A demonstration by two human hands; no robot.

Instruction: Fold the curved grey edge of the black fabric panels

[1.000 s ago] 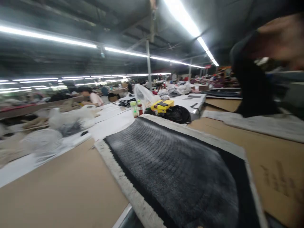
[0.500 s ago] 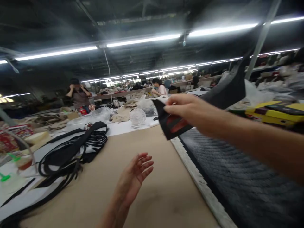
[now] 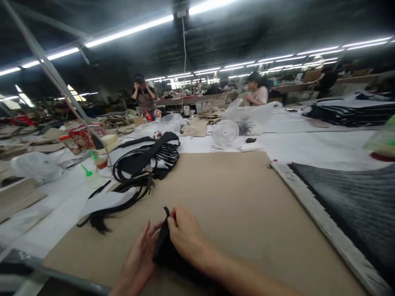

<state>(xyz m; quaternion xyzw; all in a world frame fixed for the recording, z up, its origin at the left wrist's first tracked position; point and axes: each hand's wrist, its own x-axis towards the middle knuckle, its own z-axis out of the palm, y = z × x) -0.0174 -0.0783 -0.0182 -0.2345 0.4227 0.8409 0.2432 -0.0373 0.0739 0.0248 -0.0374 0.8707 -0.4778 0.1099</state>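
Your right hand (image 3: 187,233): fingers clamped on black fabric piece (image 3: 166,251) | left hand (image 3: 139,255): fingers apart beside it | one-sided grip could let it twist

Right hand (image 3: 187,234): pinches the far end of a black piece (image 3: 168,250)
Left hand (image 3: 140,257): fingers extended at the piece's left side
Brown board (image 3: 231,197): lies beneath both hands
Black strips (image 3: 146,160): heaped at its far left

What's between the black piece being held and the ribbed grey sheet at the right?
In the head view, the right hand comes first, gripping the black piece; then the brown board, then the pale border along the ribbed grey sheet.
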